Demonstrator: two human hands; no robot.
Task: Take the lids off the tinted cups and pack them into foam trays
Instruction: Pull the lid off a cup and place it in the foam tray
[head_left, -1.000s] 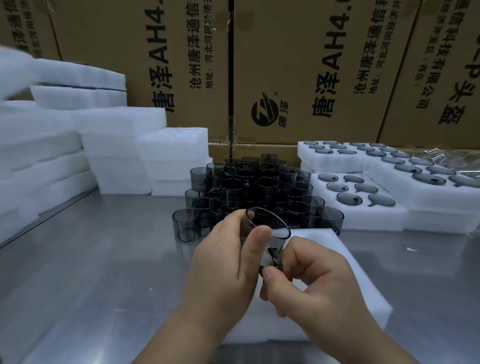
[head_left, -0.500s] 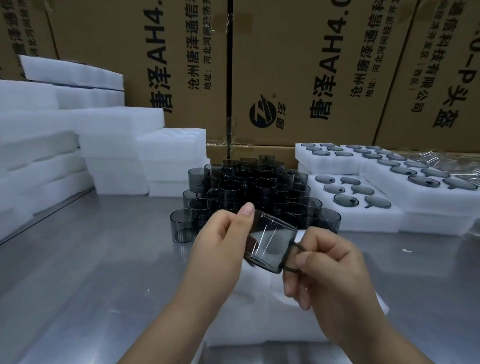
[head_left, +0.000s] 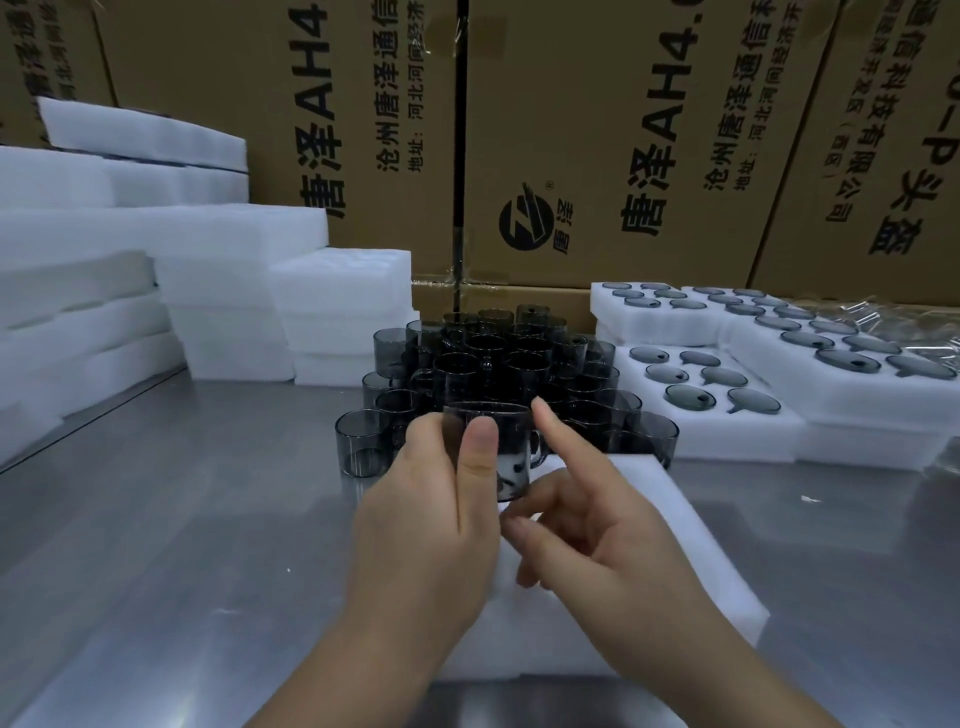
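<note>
White foam slabs stacked in uneven piles at far left, on the steel table. Brown cardboard boxes with black print wall off the whole back.

Toward centre, one smoky grey cup stands upright at the left edge of a tight cluster of cups (same tint, mouths up, stacked in more than one layer).

The left hand grips the held cup: thumb upright on the near wall, fingers wrapped round the far side. The cup is upright, mouth up, handle to the right. It sits just in front of the cluster, over the far end of a plain foam block.

The right hand is just right of the cup. The index finger is straight and points up past the handle, the other fingers loosely bent. Nothing is seen in its grasp. Fingertips near the cup's base are blurred, so contact is unclear.

Right of the cluster, a foam tray holds six grey lids in its pockets. More filled trays lie behind and right of it. Clear plastic film lies at the far right edge.
</note>
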